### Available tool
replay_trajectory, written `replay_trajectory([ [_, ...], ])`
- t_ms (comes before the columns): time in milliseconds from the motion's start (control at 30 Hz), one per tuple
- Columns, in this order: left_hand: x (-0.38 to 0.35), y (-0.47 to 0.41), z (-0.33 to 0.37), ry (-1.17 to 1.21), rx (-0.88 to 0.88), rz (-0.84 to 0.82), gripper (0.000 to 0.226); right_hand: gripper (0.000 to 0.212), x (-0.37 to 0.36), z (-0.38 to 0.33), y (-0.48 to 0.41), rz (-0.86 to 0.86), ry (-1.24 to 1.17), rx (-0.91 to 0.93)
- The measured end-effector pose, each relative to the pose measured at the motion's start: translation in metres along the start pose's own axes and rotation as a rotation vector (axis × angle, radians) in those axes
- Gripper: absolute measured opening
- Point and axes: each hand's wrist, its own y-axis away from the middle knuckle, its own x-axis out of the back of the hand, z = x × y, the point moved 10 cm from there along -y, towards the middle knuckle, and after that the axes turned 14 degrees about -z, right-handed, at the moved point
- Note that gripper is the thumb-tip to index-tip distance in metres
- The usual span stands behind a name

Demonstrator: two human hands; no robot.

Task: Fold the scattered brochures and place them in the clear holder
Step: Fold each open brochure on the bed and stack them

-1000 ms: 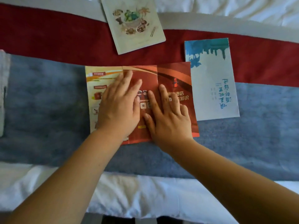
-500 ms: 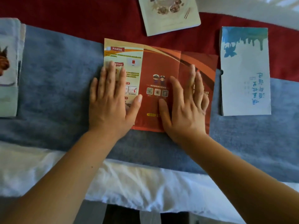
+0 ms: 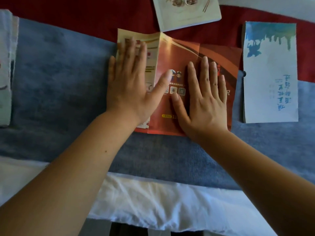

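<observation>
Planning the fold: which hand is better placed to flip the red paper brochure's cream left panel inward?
Left, probably: the left hand lies flat on the cream panel's outer edge; the right hand pins the red paper brochure's middle.

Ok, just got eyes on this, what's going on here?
A person presses both hands flat on an unfolded red tri-fold brochure lying on a blue cloth: left hand on its cream left panel, right hand across the red panels. It is not yet folded. A blue-and-white booklet lies to its right and a food-illustrated booklet above it, both untouched.
</observation>
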Motion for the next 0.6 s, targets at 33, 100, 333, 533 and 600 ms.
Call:
replay_trajectory([
  [33,-0.001,0.0,0.005,0.046,-0.025,-0.004,0.09,0.077,0.0,-0.001,-0.001,-0.001,-0.002,0.005],
  [100,-0.003,0.003,0.016,0.114,-0.078,-0.019,0.085,0.076,0.0,-0.004,-0.002,-0.004,-0.018,0.033],
  [333,0.03,0.03,0.022,0.498,-0.153,0.129,0.037,0.061,0.011,-0.021,0.0,0.065,-0.273,0.183],
  [533,0.065,0.044,0.003,0.355,-0.095,0.172,0.042,0.061,0.011,-0.05,-0.005,0.022,-0.28,0.22],
  [600,0.075,0.05,-0.005,0.248,-0.072,0.211,0.052,0.061,0.01,-0.062,-0.009,0.003,-0.264,0.229],
])
